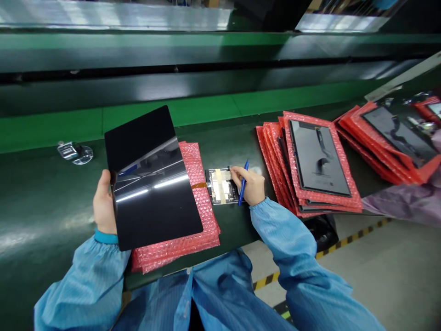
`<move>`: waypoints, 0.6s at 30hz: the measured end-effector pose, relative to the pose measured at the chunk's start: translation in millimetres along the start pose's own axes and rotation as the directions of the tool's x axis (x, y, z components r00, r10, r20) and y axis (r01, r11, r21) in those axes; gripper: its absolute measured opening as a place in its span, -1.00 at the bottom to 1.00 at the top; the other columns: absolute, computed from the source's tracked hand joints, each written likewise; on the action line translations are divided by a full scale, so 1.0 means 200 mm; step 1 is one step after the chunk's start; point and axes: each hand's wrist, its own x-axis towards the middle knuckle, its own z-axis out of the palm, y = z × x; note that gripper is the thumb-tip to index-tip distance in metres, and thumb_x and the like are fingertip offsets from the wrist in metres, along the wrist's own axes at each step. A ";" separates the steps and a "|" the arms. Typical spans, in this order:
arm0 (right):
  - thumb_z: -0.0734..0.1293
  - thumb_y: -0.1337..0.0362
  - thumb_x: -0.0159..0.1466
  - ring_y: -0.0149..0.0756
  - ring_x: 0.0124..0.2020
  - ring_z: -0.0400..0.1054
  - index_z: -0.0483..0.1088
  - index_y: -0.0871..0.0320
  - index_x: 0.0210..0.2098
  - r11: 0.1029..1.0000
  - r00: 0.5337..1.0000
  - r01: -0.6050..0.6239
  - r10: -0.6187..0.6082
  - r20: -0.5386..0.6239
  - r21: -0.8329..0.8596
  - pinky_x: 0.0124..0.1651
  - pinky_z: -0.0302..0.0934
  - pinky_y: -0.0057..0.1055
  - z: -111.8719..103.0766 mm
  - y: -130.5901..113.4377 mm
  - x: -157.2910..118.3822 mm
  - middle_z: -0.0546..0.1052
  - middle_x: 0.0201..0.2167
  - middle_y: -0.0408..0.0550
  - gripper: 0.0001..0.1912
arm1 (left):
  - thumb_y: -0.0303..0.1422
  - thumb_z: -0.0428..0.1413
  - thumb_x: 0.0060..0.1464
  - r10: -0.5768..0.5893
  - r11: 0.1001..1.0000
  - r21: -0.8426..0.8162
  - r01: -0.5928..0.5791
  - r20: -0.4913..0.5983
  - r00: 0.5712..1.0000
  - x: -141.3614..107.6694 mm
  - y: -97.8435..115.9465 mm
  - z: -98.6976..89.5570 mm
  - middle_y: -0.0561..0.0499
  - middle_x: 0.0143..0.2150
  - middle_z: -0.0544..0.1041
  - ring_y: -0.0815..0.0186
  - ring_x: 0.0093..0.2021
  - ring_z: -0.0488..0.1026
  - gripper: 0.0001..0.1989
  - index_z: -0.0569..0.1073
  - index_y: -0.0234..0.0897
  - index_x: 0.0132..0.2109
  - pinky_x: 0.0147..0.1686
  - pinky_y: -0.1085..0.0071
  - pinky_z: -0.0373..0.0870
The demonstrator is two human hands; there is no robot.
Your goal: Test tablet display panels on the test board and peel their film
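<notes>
My left hand [105, 204] is closed on the left edge of a large black tablet screen [155, 197], which is tilted up with its glossy face showing overhead light reflections. Beneath it lies a stack of pink bubble-wrap sleeves [203, 207]. From the screen's right side an orange flex cable [199, 185] runs to a small circuit board [223, 195] crossed by pale tape. My right hand [254, 186] has a blue pen [243, 184] tucked in its fingers. Its thumb and fingertip are pinched at the board's upper right corner; whatever is between them is too small to see.
To the right stands a stack of screens in red bubble sleeves [351, 184], and beyond it a second stack [375, 154]. A small metal device on a round base [74, 151] sits at the left. A person's lilac sleeve [406, 202] shows at the right edge.
</notes>
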 end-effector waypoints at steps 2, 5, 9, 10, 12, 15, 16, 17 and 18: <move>0.31 0.25 0.30 -0.36 -0.48 0.41 0.57 0.13 -0.28 1.000 1.000 0.003 -0.003 -0.006 -0.006 -0.35 0.26 -0.43 0.00 0.00 0.00 0.54 -0.50 -0.09 -0.81 | -0.05 0.12 0.16 -0.148 0.982 -0.128 0.136 -0.094 0.985 -0.06 0.09 0.07 0.07 -0.37 0.63 0.12 0.05 0.52 -0.64 0.56 -0.27 -0.19 -0.02 0.31 0.55; 0.31 0.25 0.28 -0.35 -0.51 0.40 0.56 0.14 -0.31 1.000 0.999 0.001 -0.001 -0.051 0.007 -0.37 0.28 -0.41 -0.04 -0.04 0.02 0.53 -0.53 -0.09 -0.82 | -0.01 0.09 0.16 -0.289 0.888 -0.343 0.307 0.102 0.952 -0.13 0.19 0.14 0.05 -0.34 0.65 0.10 0.02 0.55 -0.61 0.57 -0.23 -0.19 -0.09 0.27 0.59; 0.24 0.19 0.36 -0.35 -0.48 0.45 0.51 0.17 -0.15 0.961 0.979 -0.066 0.115 -0.169 0.270 -0.32 0.36 -0.37 -0.09 -0.25 0.14 0.57 -0.45 -0.08 -0.75 | 0.07 0.04 0.16 -0.313 0.765 -0.449 0.461 0.366 0.876 -0.16 0.19 0.16 -0.03 -0.18 0.66 0.05 -0.03 0.58 -0.55 0.56 -0.18 -0.10 -0.12 0.17 0.59; 0.23 0.16 0.37 -0.34 -0.45 0.48 0.48 0.17 -0.07 0.911 0.973 -0.084 0.163 -0.164 0.405 -0.30 0.38 -0.37 -0.10 -0.32 0.18 0.59 -0.41 -0.07 -0.72 | 0.08 0.02 0.16 -0.297 0.773 -0.438 0.459 0.390 0.872 -0.16 0.19 0.16 -0.05 -0.14 0.66 0.04 -0.03 0.58 -0.52 0.55 -0.18 -0.08 -0.12 0.15 0.59; 0.24 0.09 0.37 -0.31 -0.35 0.52 0.40 0.17 0.06 0.754 0.973 -0.118 0.219 -0.078 0.646 -0.27 0.41 -0.35 -0.08 -0.47 0.25 0.62 -0.28 -0.01 -0.62 | 0.11 -0.03 0.16 -0.265 0.811 -0.395 0.432 0.411 0.872 -0.17 0.17 0.17 -0.08 -0.11 0.64 0.03 -0.03 0.58 -0.47 0.53 -0.19 -0.05 -0.11 0.10 0.58; 0.27 0.01 0.32 -0.23 -0.20 0.54 0.33 0.19 0.16 0.603 0.980 -0.191 0.157 0.120 0.775 -0.15 0.45 -0.25 0.00 -0.61 0.30 0.62 -0.15 0.05 -0.47 | 0.11 -0.03 0.14 -0.220 0.864 -0.352 0.360 0.379 0.899 -0.17 0.15 0.18 -0.11 -0.13 0.64 0.01 -0.04 0.58 -0.45 0.50 -0.21 0.00 -0.09 0.06 0.56; 0.30 0.00 0.29 -0.21 -0.17 0.54 0.32 0.19 0.17 0.583 0.976 -0.219 0.118 0.185 0.783 -0.09 0.45 -0.21 0.03 -0.64 0.29 0.62 -0.13 0.05 -0.44 | 0.10 -0.03 0.14 -0.209 0.869 -0.354 0.346 0.370 0.905 -0.18 0.15 0.19 -0.12 -0.14 0.64 0.01 -0.03 0.58 -0.45 0.50 -0.21 0.01 -0.09 0.06 0.56; 0.33 0.01 0.26 -0.19 -0.15 0.53 0.33 0.18 0.17 0.567 0.967 -0.244 0.084 0.239 0.787 -0.06 0.44 -0.18 0.06 -0.65 0.29 0.62 -0.12 0.04 -0.43 | 0.09 -0.03 0.15 -0.202 0.869 -0.359 0.339 0.369 0.907 -0.18 0.15 0.19 -0.12 -0.13 0.64 0.00 -0.02 0.57 -0.45 0.50 -0.21 0.01 -0.08 0.05 0.56; 0.35 0.03 0.24 -0.19 -0.14 0.52 0.35 0.17 0.16 0.549 0.959 -0.264 0.060 0.277 0.793 -0.04 0.43 -0.17 0.08 -0.65 0.28 0.61 -0.11 0.02 -0.43 | 0.09 -0.03 0.15 -0.200 0.865 -0.368 0.342 0.373 0.906 -0.19 0.14 0.20 -0.13 -0.13 0.64 0.00 -0.01 0.57 -0.46 0.51 -0.21 0.02 -0.07 0.04 0.56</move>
